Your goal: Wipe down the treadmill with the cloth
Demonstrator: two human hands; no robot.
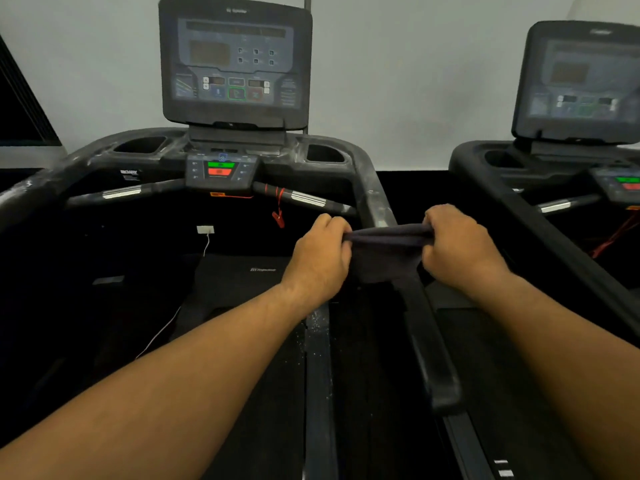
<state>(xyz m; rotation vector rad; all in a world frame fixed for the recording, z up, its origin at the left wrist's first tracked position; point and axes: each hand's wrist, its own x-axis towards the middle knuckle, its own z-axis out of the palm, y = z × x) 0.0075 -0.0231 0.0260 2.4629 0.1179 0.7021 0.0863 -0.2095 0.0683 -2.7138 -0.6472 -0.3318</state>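
Both forearms run up from 7 and 5 o'clock and meet just right of centre. The left hand [322, 252] and right hand [457, 247] each curl their fingers tightly round one end of the dark cloth [388, 242]. It is pulled taut between them and draped across the right rail [433, 358] of the treadmill [369, 178], with its slack hanging below. At 6 o'clock the deck's side strip [317, 327] carries white specks.

Farther on, a white cord [162, 334] trails from 8 o'clock up to a small white tag [205, 229]. A red clip [278, 218] dangles on its cord at 12 o'clock, near the left hand. Beyond it sits the small panel [221, 169] with a green and a red button, then the console [235, 60]. A second treadmill [571, 84] stands at 2 o'clock.

What could go wrong, as I judge it:
- An uneven pull could slide the cloth off the rail toward one hand.
- A stroke carried up the rail could snag the red clip's cord, which hangs close by.
- Wiping the panel later could press the green button, a risk if the person is standing on the belt.
- The frame looks dusty and streaked, so a dry pass may only smear it.

Writing:
- The logo [263, 269] on the motor cover is too blurred to read.
- The white sticker [129, 172] at 10 o'clock is too blurred to read.
- The brand line at the console's top is also unreadable.
- An orange label [218, 194] under the panel is illegible.
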